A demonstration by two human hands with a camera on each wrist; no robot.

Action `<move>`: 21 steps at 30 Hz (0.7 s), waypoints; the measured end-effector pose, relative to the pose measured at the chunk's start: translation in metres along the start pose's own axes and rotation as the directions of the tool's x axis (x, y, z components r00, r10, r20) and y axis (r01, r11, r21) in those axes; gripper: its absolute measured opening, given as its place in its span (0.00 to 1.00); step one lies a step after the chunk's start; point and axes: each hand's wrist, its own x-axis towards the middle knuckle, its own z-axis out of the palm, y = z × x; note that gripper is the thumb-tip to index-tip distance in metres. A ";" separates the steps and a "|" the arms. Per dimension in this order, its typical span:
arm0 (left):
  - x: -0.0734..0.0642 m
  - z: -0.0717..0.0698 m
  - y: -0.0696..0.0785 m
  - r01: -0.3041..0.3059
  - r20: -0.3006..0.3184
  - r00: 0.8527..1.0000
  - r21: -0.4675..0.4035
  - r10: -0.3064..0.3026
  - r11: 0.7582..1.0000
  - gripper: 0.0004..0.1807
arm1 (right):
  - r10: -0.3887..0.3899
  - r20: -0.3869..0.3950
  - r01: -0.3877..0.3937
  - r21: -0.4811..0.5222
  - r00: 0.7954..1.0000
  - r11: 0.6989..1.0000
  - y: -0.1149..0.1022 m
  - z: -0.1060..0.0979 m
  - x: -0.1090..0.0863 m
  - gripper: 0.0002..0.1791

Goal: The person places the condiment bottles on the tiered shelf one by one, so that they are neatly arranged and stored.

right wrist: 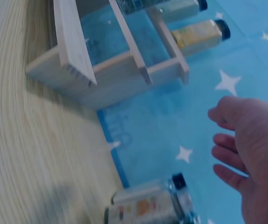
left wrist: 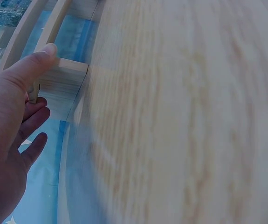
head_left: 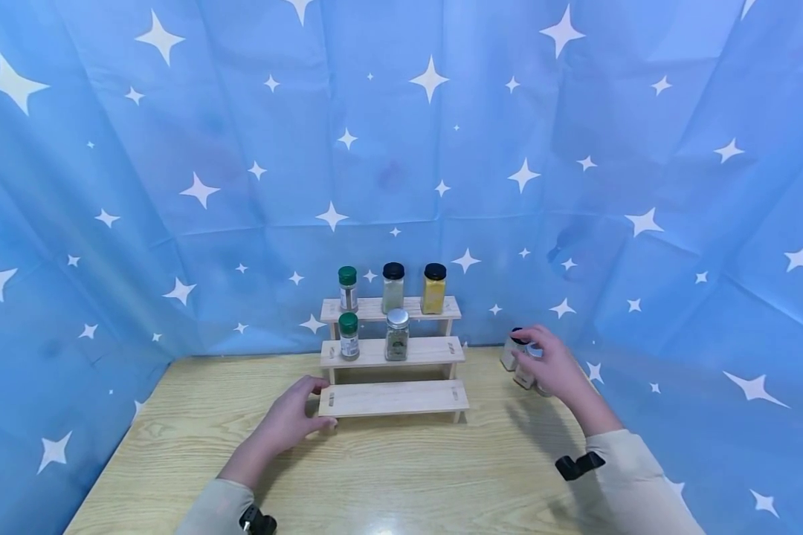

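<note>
A three-tier wooden spice rack (head_left: 395, 399) stands at the back of the table. My left hand (head_left: 288, 422) pinches the left end of its lowest step, thumb at the front edge and fingers behind. On the top step are a green-capped jar (head_left: 348, 291), a black-capped pale jar (head_left: 392, 291) and a yellow spice jar (head_left: 433, 291). The middle step bears another green-capped jar (head_left: 349, 340) and a silver-capped jar (head_left: 397, 338). At the right, my right hand (head_left: 557, 365) hovers over a group of spice jars (right wrist: 145, 207), fingers loosely bent and holding nothing; it partly hides them.
The wooden table (head_left: 388, 475) runs up to a blue curtain (head_left: 401, 148) with white stars, which also hangs along both sides. A black-capped jar (head_left: 509, 357) in the right group stands near the table's back edge.
</note>
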 end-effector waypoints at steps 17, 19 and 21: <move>0.001 -0.001 0.000 -0.006 -0.006 1.000 -0.004 0.006 1.000 0.41 | 0.105 -0.103 -0.111 -0.058 0.989 0.992 0.051 -0.013 -0.023 0.21; 0.001 0.000 -0.001 -0.007 -0.005 1.000 -0.003 0.007 1.000 0.41 | 0.123 -0.106 -0.129 -0.051 0.987 0.990 0.057 -0.014 -0.026 0.21; 0.000 0.000 -0.001 -0.012 -0.006 1.000 -0.004 0.012 1.000 0.41 | 0.135 -0.112 -0.140 -0.041 0.984 0.989 0.062 -0.014 -0.028 0.21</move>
